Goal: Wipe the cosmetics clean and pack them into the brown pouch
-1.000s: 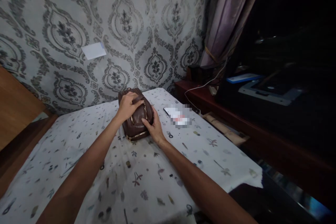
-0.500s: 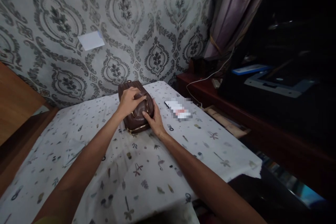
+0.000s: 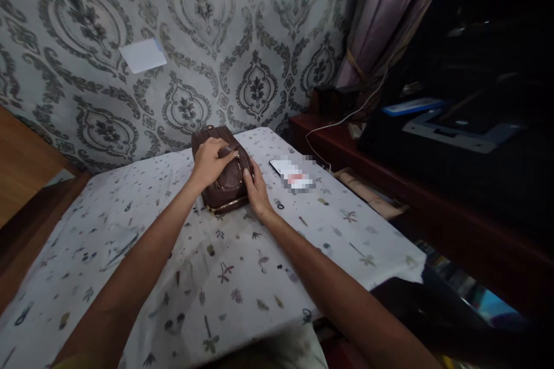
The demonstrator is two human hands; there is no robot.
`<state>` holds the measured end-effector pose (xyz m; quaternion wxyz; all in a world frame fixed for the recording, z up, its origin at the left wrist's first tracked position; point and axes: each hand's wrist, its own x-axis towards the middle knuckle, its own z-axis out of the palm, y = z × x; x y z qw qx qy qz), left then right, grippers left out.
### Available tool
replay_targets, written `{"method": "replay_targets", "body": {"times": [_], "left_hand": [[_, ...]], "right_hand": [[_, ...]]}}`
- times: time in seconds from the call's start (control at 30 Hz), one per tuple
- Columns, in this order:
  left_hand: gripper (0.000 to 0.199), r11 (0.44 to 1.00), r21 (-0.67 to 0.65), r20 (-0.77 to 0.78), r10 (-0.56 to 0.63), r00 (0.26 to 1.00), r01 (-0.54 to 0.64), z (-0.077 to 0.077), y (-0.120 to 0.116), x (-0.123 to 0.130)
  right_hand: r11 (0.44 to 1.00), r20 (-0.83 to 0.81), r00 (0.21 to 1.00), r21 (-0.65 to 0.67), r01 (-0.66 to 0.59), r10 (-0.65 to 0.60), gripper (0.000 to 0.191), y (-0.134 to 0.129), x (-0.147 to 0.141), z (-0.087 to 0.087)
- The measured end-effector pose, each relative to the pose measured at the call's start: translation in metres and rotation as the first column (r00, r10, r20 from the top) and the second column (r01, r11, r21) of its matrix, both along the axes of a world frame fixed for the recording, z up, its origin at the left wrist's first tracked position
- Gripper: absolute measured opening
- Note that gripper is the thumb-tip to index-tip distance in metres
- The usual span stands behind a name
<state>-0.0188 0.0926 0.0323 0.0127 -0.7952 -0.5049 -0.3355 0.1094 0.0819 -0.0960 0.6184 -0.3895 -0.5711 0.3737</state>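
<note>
A brown leather bag [image 3: 229,184] with gold zippers lies on the patterned white cloth near the wall. On its top, my left hand [image 3: 209,162] pinches at the upper end of the front pocket's zipper; the pull itself is too small to make out. My right hand [image 3: 257,189] holds the bag's right side, thumb on the top face and fingers along the edge. To the right of the bag lies a phone [image 3: 291,175] with a blurred screen.
The cloth-covered table [image 3: 242,311] meets a patterned wall. A white cable [image 3: 333,125] runs over the dark red furniture [image 3: 303,123] at the right. A wooden panel [image 3: 21,167] stands at the left. A dark screen [image 3: 489,69] is at the right.
The view has shifted slightly. My right thumb has moved right, from the pocket toward the bag's edge. My left hand remains at the zipper.
</note>
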Motion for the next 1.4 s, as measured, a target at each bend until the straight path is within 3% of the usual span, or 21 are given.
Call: {"method": "replay_targets", "body": {"times": [0.3, 0.87, 1.4], "left_hand": [[0.017, 1.000, 0.001, -0.001, 0.026, 1.000, -0.026, -0.002, 0.003, -0.001], [0.025, 1.000, 0.005, 0.045, -0.003, 0.999, 0.003, -0.006, 0.000, 0.002], [0.007, 0.996, 0.075, 0.022, 0.036, 0.999, -0.037, -0.015, -0.010, 0.009]], "right_hand": [[0.995, 0.068, 0.995, 0.063, -0.076, 0.072, 0.095, -0.004, 0.005, -0.005], [0.994, 0.125, 0.991, 0.091, -0.061, 0.049, 0.096, -0.004, 0.005, -0.006], [0.996, 0.159, 0.986, 0.072, -0.057, 0.045, 0.097, -0.004, 0.006, -0.005]]}}
